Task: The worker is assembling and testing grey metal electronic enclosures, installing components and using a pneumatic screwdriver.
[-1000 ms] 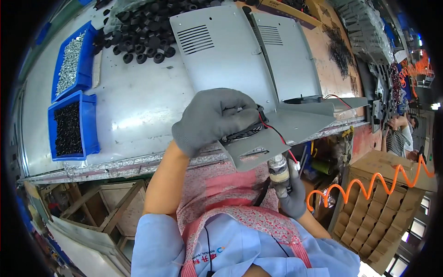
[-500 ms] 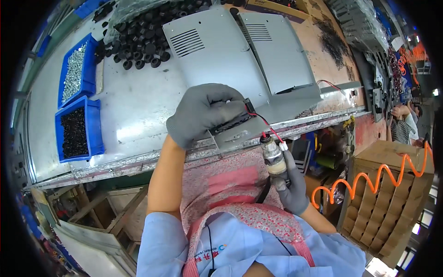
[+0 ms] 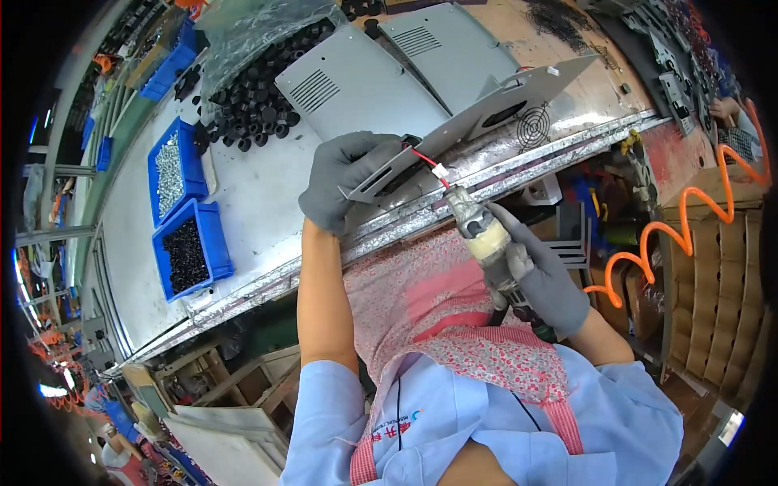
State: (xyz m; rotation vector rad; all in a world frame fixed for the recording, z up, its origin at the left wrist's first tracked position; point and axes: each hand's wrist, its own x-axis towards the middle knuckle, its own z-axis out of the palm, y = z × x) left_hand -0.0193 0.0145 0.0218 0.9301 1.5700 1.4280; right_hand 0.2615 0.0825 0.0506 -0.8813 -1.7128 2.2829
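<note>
My left hand (image 3: 344, 178), in a grey glove, is closed on the near end of a grey sheet-metal panel (image 3: 535, 91), which stands tilted at the table's front edge. Beside its fingertips is a small black part (image 3: 411, 141), mostly hidden. A red wire ending in a white connector (image 3: 440, 171) hangs from there. My right hand (image 3: 551, 279), also gloved, is wrapped around a worn power screwdriver (image 3: 486, 239). Its tip points up at the connector; whether they touch I cannot tell.
Two grey vented panels (image 3: 356, 85) lie behind, beside a pile of black round caps (image 3: 251, 109). Blue bins hold silver screws (image 3: 168, 178) and black screws (image 3: 186, 257). A fan guard (image 3: 532, 127) lies right. An orange coiled hose (image 3: 689, 194) hangs near cardboard dividers (image 3: 713, 292).
The held panel has swung up, its far end now raised toward the back right. The screwdriver has tilted to point up and left. The whole view has turned.
</note>
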